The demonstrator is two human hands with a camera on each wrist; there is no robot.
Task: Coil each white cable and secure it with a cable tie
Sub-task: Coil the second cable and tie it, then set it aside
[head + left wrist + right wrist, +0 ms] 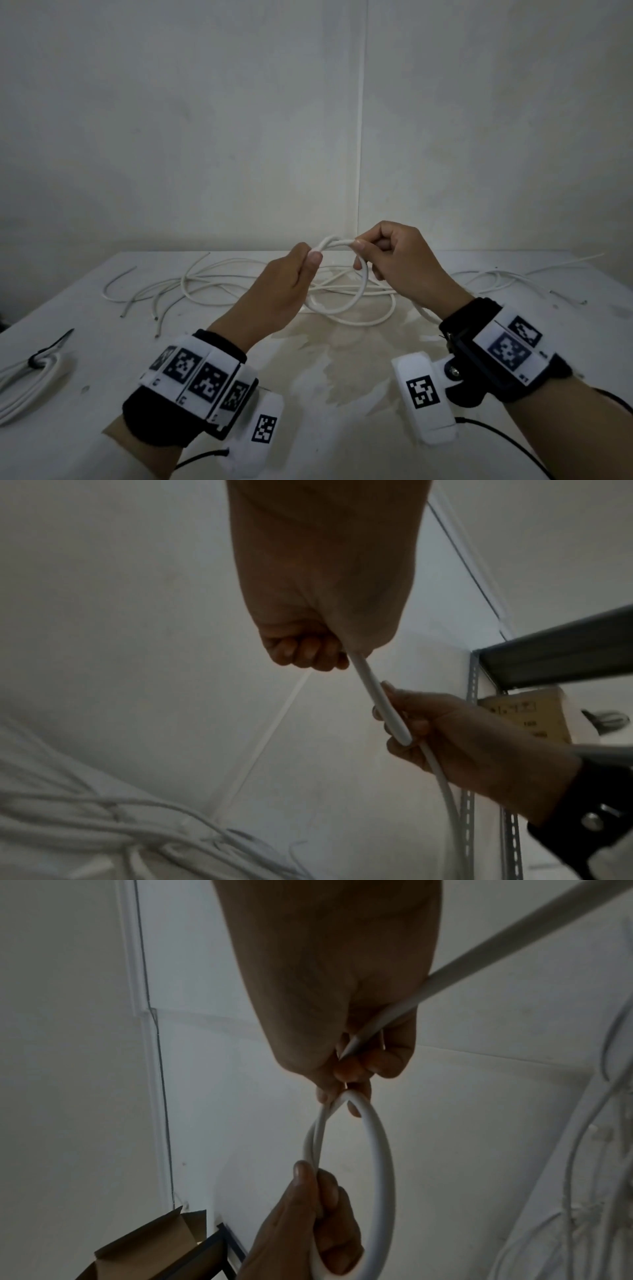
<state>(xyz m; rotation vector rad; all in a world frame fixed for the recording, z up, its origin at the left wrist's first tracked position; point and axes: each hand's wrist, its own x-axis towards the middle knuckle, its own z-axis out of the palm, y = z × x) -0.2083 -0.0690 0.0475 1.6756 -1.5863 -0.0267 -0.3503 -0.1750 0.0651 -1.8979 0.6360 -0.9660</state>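
Both hands hold one white cable (359, 294) raised above the table (102, 359), bent into loops that hang between them. My left hand (301, 263) pinches the loops' top at thumb and forefinger; from the left wrist the cable (371, 691) leaves its fist. My right hand (373, 250) pinches the same cable a little to the right, and the strand (479, 950) runs back past the right wrist. In the right wrist view the loop (373, 1150) spans from the right fingers down to the left hand (308, 1218). The cable's tail drops to the table.
Several loose white cables (205, 284) lie tangled across the table's back, more at the right (507, 281). A coiled cable bound with a black tie (41, 363) lies at the left edge. A white wall stands close behind. A metal shelf (555, 653) and cardboard box (527, 715) stand at the right.
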